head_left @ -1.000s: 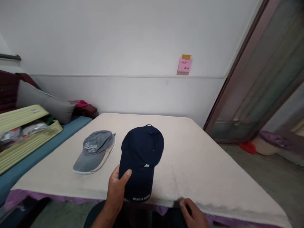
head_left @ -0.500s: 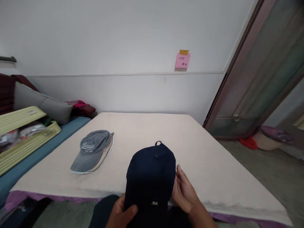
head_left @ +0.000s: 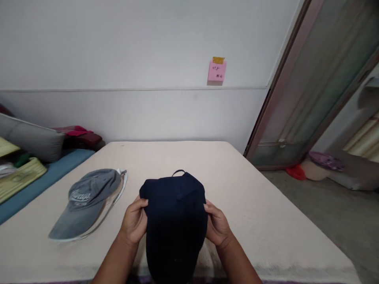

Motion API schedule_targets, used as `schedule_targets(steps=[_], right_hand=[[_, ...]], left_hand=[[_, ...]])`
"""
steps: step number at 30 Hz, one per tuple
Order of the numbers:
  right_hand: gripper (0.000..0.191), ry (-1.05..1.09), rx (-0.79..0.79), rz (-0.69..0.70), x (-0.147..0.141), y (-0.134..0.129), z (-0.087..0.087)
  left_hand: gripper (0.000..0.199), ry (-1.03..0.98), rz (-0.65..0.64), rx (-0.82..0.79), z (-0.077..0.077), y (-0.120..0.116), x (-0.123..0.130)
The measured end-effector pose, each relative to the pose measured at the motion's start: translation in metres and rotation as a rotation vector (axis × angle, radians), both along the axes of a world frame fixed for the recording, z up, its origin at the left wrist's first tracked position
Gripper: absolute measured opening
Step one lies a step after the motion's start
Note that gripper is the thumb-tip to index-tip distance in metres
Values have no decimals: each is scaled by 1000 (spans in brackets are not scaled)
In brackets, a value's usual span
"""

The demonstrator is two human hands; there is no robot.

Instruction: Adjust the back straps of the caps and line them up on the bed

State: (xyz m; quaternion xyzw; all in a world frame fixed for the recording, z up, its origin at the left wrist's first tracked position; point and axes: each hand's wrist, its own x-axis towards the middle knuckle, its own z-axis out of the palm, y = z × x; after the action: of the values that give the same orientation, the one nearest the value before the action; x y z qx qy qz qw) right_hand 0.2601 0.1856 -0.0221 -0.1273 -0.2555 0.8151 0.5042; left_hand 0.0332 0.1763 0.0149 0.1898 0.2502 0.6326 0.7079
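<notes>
While left hand point(head_left: 134, 223) and right hand point(head_left: 216, 224) grip opposite sides of navy cap (one, brim point(head_left: 173, 256) nearest the person), located over the near edge of the worktop point(head_left: 254, 221), right of grey cap point(head_left: 93, 197) (one), even, light pressure should best keep the crown point(head_left: 177, 193) uncreased.

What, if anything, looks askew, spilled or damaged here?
Nothing stands out: no spill or damage shows. The gray cap lies on the pale cloth; the left hand and right hand hold the navy cap by its sides. Its brim is too dark to check.
</notes>
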Motion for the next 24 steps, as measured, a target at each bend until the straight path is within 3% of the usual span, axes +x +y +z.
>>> schedule_targets(steps=[2, 5, 8, 11, 15, 20, 24], right_hand=[[24, 20, -11, 10, 10, 6, -14], [27, 29, -15, 46, 27, 9, -30], [36, 31, -6, 81, 39, 13, -33], [38, 4, -7, 71, 43, 19, -32], [31, -29, -44, 69, 37, 19, -31], [41, -36, -84, 194, 13, 3, -32], [37, 0, -111, 256, -12, -14, -41]], left_hand=[[29, -18, -26, -63, -3, 14, 13], [17, -9, -112, -240, -21, 22, 26], [15, -3, -154, -398, -43, 22, 23], [20, -31, -143, -403, -55, 21, 15], [19, 2, -286, -353, -55, 19, 12], [8, 157, -146, -332, -41, 21, 22], [9, 159, -207, -384, -34, 23, 21]])
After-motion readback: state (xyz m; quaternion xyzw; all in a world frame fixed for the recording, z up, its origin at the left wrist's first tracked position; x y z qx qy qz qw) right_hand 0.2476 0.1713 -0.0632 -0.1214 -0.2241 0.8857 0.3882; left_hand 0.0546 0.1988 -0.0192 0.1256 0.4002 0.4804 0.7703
